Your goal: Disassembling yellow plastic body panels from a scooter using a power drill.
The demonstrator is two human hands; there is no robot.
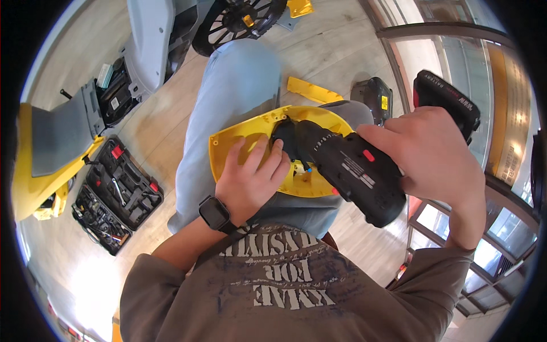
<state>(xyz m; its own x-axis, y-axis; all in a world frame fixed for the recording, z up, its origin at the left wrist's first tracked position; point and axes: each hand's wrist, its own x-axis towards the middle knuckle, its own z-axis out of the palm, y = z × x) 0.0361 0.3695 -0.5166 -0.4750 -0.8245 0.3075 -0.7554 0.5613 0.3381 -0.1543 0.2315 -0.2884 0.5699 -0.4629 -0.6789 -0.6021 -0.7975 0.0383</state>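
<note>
A yellow plastic shell [233, 137] lies hollow side up across my lap. Inside it sits a black part [292, 145], partly hidden by the tool in front of it. My left hand [253, 176] lies over the shell's near left side, fingers stretched apart, with its fingertips at the black part. My right hand [424, 151] is closed round the grip of a black cordless drill [364, 171] with red details. The drill's nose points left into the shell, down at the black part; its tip is hidden. The battery pack [447, 102] sticks out beyond my right hand.
On the floor at left lies an unfolded tool case [119, 194] with a wrench and small tools. A grey and yellow vehicle body [151, 45] and a wheel [236, 23] stand beyond. A yellow strip [313, 90] and a black box [373, 97] lie ahead; glass panes line the right.
</note>
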